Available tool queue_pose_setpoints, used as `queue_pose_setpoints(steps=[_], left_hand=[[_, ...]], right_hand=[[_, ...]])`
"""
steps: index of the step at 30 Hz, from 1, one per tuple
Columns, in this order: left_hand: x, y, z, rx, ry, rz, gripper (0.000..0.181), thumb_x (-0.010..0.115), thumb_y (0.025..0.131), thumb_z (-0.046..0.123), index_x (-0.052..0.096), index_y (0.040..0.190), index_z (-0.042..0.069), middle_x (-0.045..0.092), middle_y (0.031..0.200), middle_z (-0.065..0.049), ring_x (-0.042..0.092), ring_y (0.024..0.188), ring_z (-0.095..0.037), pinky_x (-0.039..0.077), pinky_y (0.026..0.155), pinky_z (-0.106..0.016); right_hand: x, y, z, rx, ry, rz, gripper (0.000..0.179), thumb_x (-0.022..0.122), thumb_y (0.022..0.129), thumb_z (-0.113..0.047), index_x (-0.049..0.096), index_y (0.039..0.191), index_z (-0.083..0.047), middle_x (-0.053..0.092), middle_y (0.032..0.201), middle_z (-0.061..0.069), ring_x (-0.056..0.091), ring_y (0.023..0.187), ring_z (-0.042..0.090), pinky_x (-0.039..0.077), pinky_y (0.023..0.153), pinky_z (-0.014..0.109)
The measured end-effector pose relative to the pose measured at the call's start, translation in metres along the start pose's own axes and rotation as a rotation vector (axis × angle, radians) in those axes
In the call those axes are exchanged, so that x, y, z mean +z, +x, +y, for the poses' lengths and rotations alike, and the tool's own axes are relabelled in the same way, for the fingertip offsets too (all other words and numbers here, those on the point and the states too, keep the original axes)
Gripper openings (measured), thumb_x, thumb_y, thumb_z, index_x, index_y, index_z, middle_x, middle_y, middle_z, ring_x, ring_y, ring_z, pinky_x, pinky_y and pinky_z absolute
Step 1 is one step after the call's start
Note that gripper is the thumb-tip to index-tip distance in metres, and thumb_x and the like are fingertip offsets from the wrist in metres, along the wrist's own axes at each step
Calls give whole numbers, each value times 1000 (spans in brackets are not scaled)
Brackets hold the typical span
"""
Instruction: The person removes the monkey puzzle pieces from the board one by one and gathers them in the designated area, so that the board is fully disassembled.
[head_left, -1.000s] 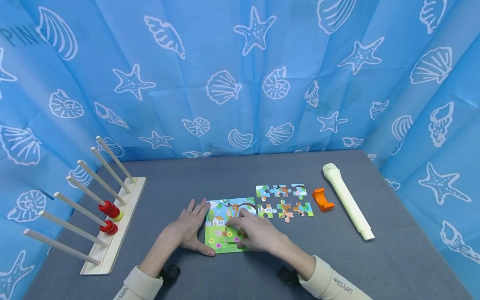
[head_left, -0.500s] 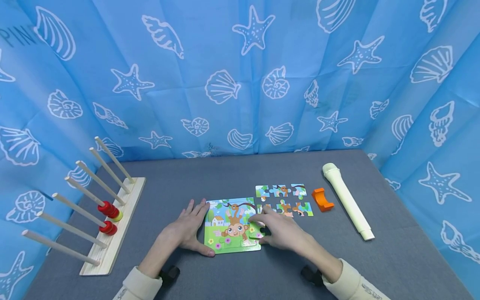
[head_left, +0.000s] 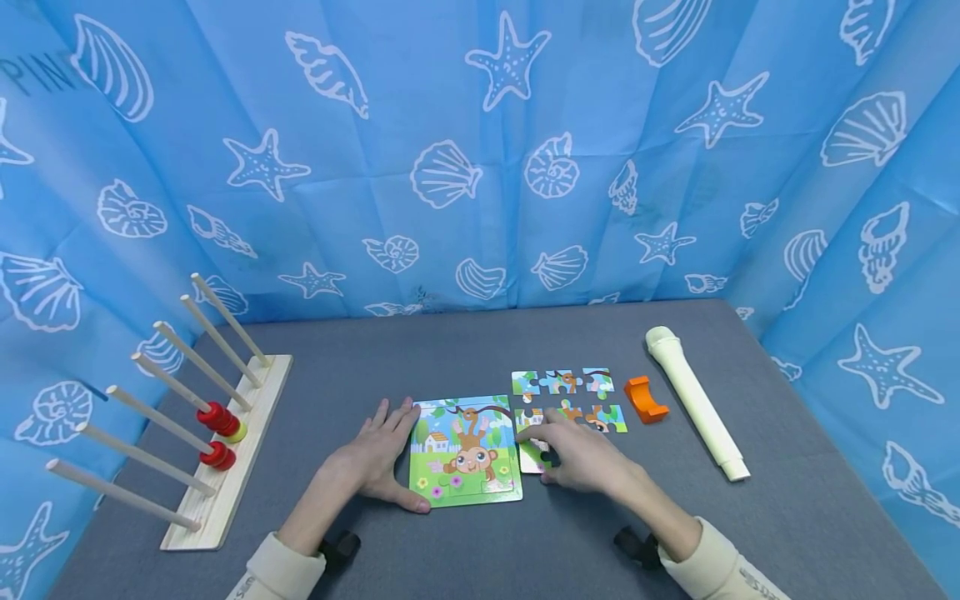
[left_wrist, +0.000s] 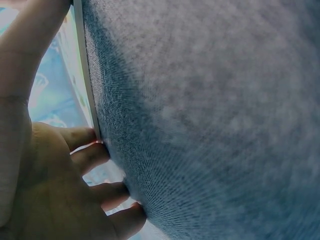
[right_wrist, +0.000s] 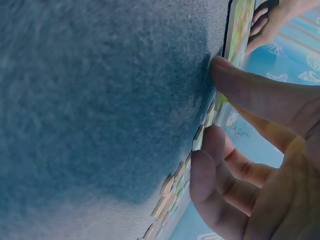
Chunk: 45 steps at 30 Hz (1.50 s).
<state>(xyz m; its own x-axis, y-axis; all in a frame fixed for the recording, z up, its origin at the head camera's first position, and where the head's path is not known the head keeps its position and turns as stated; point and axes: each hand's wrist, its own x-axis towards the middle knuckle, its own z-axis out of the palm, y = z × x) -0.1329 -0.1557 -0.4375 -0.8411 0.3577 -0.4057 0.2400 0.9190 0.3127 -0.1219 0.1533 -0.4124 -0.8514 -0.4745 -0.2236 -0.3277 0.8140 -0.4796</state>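
Observation:
A square monkey puzzle board (head_left: 465, 492) lies on the grey table. My left hand (head_left: 375, 458) rests along its left side, fingers spread and thumb at the lower left corner; in the left wrist view the fingertips meet the table beside the board's edge. My right hand (head_left: 588, 457) pinches a green-and-white puzzle piece (head_left: 531, 458) just right of the board, thumb near and fingers beyond, low over the table. Its fingers partly cover the piece. Right behind that hand, two rows of puzzle pieces (head_left: 562, 382) lie flat, the nearer row partly hidden by the fingers.
An orange arch block (head_left: 645, 400) and a cream toy microphone (head_left: 697, 404) lie at the right. On the left stands a wooden peg rack (head_left: 247, 454) with several tall pegs and red and yellow rings. A blue seashell curtain (head_left: 442, 233) hangs around the table.
My right hand has carried the puzzle piece rightward off the board and down onto the area beside it, below the rows of pieces. My left hand has stayed in place.

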Motion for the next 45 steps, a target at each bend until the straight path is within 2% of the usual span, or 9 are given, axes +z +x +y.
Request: queue_pose_setpoints(steps=[7, 17, 27, 32, 37, 45], left_hand=[[0, 1, 0, 4, 1, -5, 141, 87, 61, 71, 16, 163, 5, 12, 172, -21, 7, 158, -50, 23, 124, -66], [0, 2, 0, -5, -7, -9, 141, 88, 61, 71, 16, 164, 5, 12, 172, -20, 7, 158, -50, 22, 125, -66], [1, 2, -1, -2, -9, -6, 142, 88, 61, 70, 15, 164, 6, 11, 173, -20, 6, 159, -49, 22, 125, -66], [1, 2, -2, 0, -7, -2, 142, 88, 61, 71, 15, 164, 6, 11, 172, -20, 6, 158, -49, 22, 125, -66], [2, 1, -2, 5, -8, 8, 142, 89, 61, 70, 15, 164, 5, 11, 172, -20, 6, 158, -49, 22, 125, -66], [1, 1, -2, 2, -12, -2, 142, 88, 61, 70, 15, 164, 6, 11, 173, -20, 5, 159, -49, 21, 125, -66]], right_hand=[[-2, -3, 6, -15, 12, -38, 54, 88, 77, -6, 71, 127, -18, 59, 101, 5, 52, 82, 16, 42, 63, 31], [0, -3, 9, -30, 12, -7, 44, 85, 82, -9, 74, 124, -15, 59, 96, 3, 47, 73, 13, 36, 59, 24], [1, -2, 9, -40, 24, -14, 43, 84, 83, -8, 74, 124, -15, 58, 96, 3, 46, 72, 14, 35, 58, 24], [1, -2, 8, -40, 20, 25, 46, 86, 82, -14, 73, 125, -16, 54, 97, 3, 45, 71, 12, 35, 56, 23], [2, -1, 4, -76, 31, 82, 43, 86, 83, -19, 73, 124, -14, 56, 100, 2, 47, 72, 8, 37, 56, 21], [7, 3, -7, -145, 72, 57, 43, 84, 85, -18, 72, 125, -11, 57, 106, 6, 47, 70, 8, 39, 56, 20]])
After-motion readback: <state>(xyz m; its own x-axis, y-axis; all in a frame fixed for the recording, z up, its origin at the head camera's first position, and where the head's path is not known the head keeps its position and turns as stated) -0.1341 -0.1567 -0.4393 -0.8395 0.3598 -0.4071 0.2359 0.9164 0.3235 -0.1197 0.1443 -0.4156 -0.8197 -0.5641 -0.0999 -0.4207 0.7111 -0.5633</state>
